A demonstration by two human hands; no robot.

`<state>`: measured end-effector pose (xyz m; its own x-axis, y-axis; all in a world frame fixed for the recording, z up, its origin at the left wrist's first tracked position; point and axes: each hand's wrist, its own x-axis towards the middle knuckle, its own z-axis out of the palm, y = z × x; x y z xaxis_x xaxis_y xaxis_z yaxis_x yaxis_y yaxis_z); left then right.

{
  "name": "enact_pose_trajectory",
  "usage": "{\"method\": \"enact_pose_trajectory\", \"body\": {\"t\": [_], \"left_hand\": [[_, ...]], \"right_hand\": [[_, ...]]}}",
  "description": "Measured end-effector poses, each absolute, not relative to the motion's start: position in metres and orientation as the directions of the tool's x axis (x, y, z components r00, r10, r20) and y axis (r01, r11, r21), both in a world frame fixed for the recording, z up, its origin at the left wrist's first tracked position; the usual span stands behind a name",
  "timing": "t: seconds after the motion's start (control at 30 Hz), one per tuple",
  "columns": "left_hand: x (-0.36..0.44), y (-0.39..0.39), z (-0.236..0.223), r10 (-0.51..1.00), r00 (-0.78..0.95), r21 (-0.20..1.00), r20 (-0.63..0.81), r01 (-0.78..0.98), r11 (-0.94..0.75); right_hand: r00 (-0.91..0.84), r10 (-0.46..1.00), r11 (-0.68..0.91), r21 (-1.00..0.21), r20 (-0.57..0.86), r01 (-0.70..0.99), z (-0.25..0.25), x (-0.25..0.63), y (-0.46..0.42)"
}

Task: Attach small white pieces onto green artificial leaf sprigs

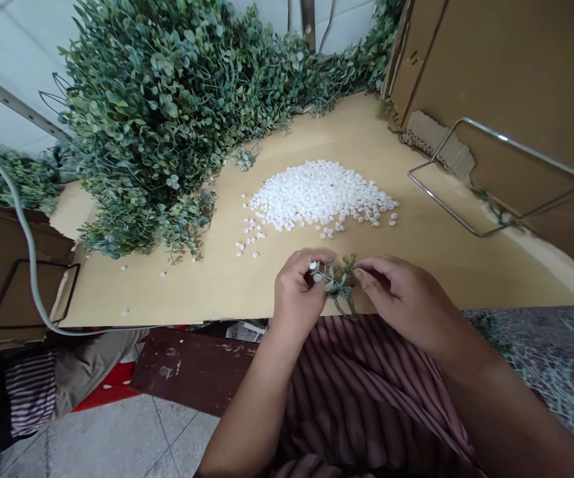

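The left hand (297,292) pinches a leafy green sprig (337,284), a small white piece (313,265) at its fingertips; the right hand (391,285), fingers drawn narrow, meets the sprig's 3 o'clock side. Both are at the near edge of the smooth tan tabletop (237,285). From the sprig, bare surface opens toward 9 and 3; rounded white pieces (316,192) heap at 12. Dense, small-leaved foliage (152,113) bounds 10 to 11; a shiny bent-wire frame (500,136) and torn corrugated cardboard (440,143) bound 2.

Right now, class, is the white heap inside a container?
No, the heap of small white pieces lies loose, directly on the tan tabletop.
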<state>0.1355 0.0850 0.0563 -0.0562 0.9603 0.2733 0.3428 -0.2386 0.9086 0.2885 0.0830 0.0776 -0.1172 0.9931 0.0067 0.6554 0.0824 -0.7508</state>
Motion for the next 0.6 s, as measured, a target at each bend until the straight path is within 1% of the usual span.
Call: {"method": "enact_pose_trajectory", "body": {"t": [0.07,0.17,0.23,0.33,0.4,0.47,0.6], "left_hand": [[0.139,0.083,0.056,0.953,-0.064,0.913,0.296,0.311,-0.263],[0.143,0.082,0.055,0.942,-0.098,0.928,0.320,0.234,-0.290],[0.144,0.081,0.055,0.943,-0.108,0.938,0.316,0.182,-0.294],[0.142,0.078,0.058,0.951,-0.064,0.947,0.303,0.134,-0.293],[0.139,0.076,0.061,0.951,-0.029,0.946,0.309,0.118,-0.304],[0.137,0.073,0.065,0.952,-0.015,0.948,0.306,0.090,-0.304],[0.135,0.068,0.069,0.952,-0.012,0.952,0.305,0.043,-0.304]], "right_hand": [[-0.149,0.989,0.104,-0.760,0.009,0.642,0.079,0.285,0.084],[-0.181,0.984,0.105,-0.835,0.007,0.541,0.076,0.281,0.085],[-0.185,0.983,0.071,-0.894,-0.013,0.442,0.071,0.279,0.085],[-0.201,0.976,-0.022,-0.952,-0.087,0.305,0.067,0.278,0.085],[-0.214,0.970,-0.067,-0.971,-0.117,0.227,0.068,0.278,0.085],[-0.208,0.971,-0.085,-0.986,-0.114,0.146,0.069,0.278,0.086],[-0.139,0.984,-0.109,-0.994,-0.110,0.016,0.069,0.277,0.088]]}}
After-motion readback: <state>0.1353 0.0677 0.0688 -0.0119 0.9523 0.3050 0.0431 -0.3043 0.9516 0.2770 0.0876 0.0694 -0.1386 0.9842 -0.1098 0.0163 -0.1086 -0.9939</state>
